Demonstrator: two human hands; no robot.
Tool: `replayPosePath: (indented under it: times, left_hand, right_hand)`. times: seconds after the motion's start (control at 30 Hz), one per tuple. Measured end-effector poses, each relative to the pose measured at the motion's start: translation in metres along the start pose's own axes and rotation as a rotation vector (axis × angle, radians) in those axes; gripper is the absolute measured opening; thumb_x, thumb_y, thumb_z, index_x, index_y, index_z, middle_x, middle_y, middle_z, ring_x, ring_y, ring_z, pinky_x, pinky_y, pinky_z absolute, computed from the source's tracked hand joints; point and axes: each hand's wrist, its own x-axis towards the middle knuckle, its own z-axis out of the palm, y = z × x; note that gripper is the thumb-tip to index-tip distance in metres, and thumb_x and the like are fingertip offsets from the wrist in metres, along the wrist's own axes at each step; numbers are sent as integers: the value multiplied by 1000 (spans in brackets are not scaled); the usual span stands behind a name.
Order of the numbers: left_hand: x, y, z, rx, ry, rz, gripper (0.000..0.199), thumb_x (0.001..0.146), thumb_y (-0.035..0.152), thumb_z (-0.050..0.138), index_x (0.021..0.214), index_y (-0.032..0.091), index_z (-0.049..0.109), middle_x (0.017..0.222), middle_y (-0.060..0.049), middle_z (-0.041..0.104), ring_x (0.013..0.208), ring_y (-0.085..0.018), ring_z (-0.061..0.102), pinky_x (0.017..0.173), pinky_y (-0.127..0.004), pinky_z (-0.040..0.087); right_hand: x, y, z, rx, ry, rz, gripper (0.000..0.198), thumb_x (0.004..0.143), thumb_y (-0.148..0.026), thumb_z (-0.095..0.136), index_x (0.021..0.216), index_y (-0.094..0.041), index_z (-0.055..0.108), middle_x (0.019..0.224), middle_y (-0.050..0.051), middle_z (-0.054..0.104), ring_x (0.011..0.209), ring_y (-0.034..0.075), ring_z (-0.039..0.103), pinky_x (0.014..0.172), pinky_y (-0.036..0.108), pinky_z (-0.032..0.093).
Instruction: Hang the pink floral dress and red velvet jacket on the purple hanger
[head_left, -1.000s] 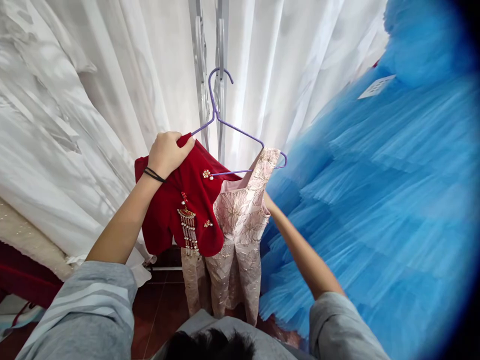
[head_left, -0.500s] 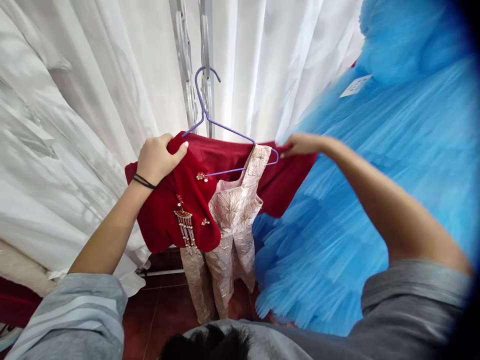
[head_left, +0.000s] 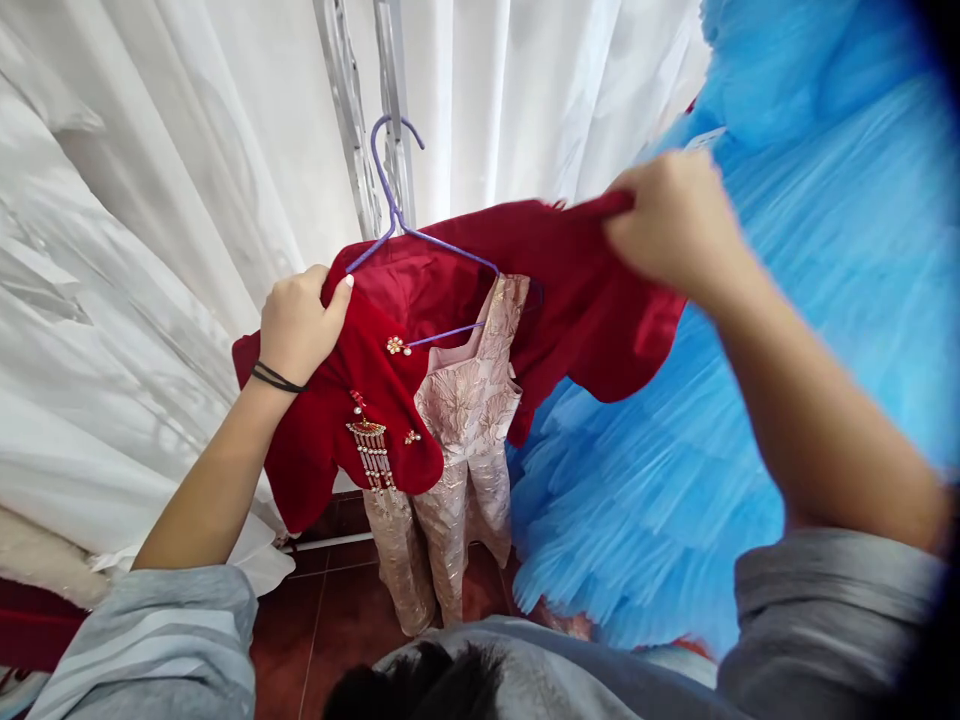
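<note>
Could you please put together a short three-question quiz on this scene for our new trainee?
1. Multiple choice: which item carries the beaded tassel?
a) the blue dress
b) the red jacket
c) the white curtain

2. True or false: the left grip and the right grip both hold the red jacket.

3. Fill in the gap: the visible strap of the pale pink garment hangs over the purple ____.

Key: 1 b; 2 true; 3 hanger.

White drapes (head_left: 480,100), grey metal uprights (head_left: 391,70), reddish tiled floor (head_left: 289,650)
</note>
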Motion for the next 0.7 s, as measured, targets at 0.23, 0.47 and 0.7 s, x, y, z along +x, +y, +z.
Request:
replayPosePath:
  times: [0.23,0.47,0.7]
  left_hand:
    - [-1,5,0,89,-10,-28,33,95,46,42,88,19,61,79,-10,63,85,-30,62,77,-36,42]
    - [-9,3,5,-12,141,105,34,92,46,49,109,19,64,103,-14,67,106,-32,62,93,-44,47]
    - [-24,23,13,287,-141,860,40,87,31,60,124,17,64,130,-15,63,126,-33,52,118,-59,26]
  right_hand:
    - [-93,-103,34,75,-417,-378,28,93,-12,43,99,-8,70,93,20,72,94,30,72,76,34,55]
    - [-105,-169,90,270,-411,-289,36,98,-6,25,119,-5,53,98,19,72,97,28,72,76,35,56]
    - [-136,-108,99,250,-379,-10,27,97,-39,50,107,-16,57,90,13,71,81,27,70,63,29,46]
